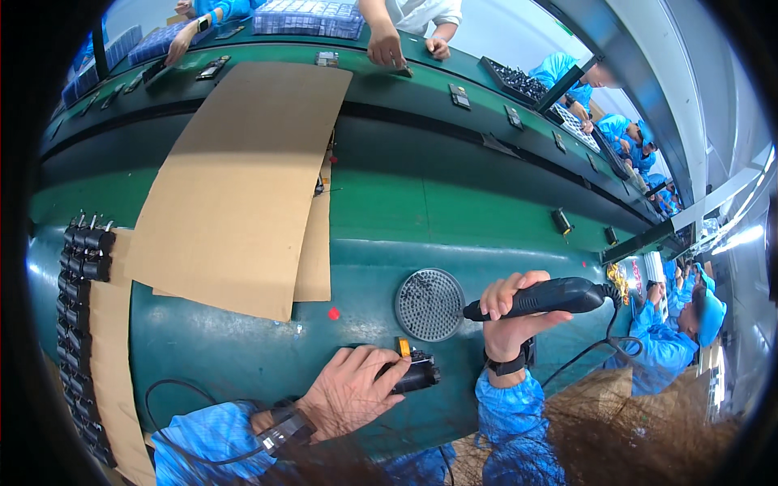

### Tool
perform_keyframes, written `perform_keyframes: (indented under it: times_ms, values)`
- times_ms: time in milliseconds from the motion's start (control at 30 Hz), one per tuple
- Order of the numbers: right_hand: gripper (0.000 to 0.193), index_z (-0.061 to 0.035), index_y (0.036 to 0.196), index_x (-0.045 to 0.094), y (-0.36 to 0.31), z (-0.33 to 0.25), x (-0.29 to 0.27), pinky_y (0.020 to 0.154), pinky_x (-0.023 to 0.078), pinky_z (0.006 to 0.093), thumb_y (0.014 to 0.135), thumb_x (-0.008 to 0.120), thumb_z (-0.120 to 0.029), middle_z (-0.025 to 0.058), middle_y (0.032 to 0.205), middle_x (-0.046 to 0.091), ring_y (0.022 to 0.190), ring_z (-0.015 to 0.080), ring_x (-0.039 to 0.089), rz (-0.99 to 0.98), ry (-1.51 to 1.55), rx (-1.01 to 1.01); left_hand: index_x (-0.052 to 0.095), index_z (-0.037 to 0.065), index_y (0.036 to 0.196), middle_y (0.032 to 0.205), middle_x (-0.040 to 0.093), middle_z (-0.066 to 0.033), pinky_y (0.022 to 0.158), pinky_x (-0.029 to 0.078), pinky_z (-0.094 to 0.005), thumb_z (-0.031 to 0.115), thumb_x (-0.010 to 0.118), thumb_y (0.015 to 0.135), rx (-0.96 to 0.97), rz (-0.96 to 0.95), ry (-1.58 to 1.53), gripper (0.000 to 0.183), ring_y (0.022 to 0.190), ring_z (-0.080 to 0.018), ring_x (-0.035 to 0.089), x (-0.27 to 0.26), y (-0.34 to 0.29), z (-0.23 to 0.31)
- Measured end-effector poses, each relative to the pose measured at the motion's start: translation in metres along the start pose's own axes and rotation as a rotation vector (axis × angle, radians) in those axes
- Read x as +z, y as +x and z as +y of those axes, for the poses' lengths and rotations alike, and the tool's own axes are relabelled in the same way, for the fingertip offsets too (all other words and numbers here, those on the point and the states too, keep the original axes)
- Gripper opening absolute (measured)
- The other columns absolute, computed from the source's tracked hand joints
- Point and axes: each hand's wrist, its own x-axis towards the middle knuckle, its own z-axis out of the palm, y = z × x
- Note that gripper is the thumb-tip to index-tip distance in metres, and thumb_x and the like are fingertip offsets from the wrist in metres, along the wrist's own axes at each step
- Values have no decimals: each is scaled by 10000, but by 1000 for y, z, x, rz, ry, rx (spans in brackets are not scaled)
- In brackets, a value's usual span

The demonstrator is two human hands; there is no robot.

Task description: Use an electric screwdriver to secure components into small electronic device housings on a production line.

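My right hand (512, 320) grips a black electric screwdriver (563, 296), tilted nearly flat, with its tip pointing left beside a round grey tray (399, 306). Small dark screws and rows of holes fill that tray. A cord runs from the screwdriver's right end. Below and left of the tray, my left hand (352, 390) holds a short black cylindrical part (421, 374) against the green bench, thumb and fingers around it. A yellow-orange tab (403, 347) stands up from this part near my fingertips. My palm hides its left end.
Large cardboard sheets (235, 178) cover the bench at left-centre. Similar black parts (77, 324) line the far left edge. Beyond, a green belt (421, 93) carries small devices, with co-workers' hands (385, 44) over it. A cable (162, 385) loops by my left wrist.
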Motion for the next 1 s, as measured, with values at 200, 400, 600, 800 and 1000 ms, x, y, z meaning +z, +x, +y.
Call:
perform_keyframes:
  times_ms: [200, 400, 600, 800, 1000]
  values:
    - [879, -90, 995, 470, -2, 0, -6, 480, 428, 306, 784, 404, -941, 29, 617, 465, 485, 142, 468, -2, -31, 34, 591, 98, 1361, 1236, 556, -64, 940, 472, -394, 367, 783, 888, 2, -23, 1, 577, 1126, -234, 572, -3, 2, 3]
    - [905, -96, 1023, 505, -4, -1, 2, 458, 407, 300, 777, 372, -958, 18, 600, 468, 454, 142, 453, 35, -72, -46, 582, 80, 1377, 1260, 561, -74, 936, 457, -392, 399, 797, 863, -45, 18, 1, 642, 1130, -242, 568, -1, -2, -2]
    - [877, -98, 998, 473, -25, -37, 41, 371, 389, 301, 832, 315, -944, 21, 576, 461, 410, 144, 444, -80, 175, -85, 605, 35, 1340, 1233, 573, -78, 914, 445, -381, 413, 814, 821, -52, 67, -23, 675, 1140, -246, 555, -4, -1, -5]
    - [898, -27, 1037, 508, -60, -15, 70, 451, 491, 344, 823, 478, -899, 75, 649, 542, 506, 186, 537, -356, 320, -16, 616, 34, 1333, 1233, 573, -79, 922, 442, -388, 407, 811, 823, -56, 67, -70, 662, 1152, -247, 552, -4, -1, -7]
    - [930, 10, 1063, 526, -66, -3, 68, 477, 505, 355, 806, 535, -884, 90, 660, 552, 537, 198, 561, -346, 347, -23, 590, 32, 1349, 1246, 552, -79, 932, 436, -369, 395, 780, 859, -54, 54, -70, 639, 1171, -234, 526, -3, -2, -7]
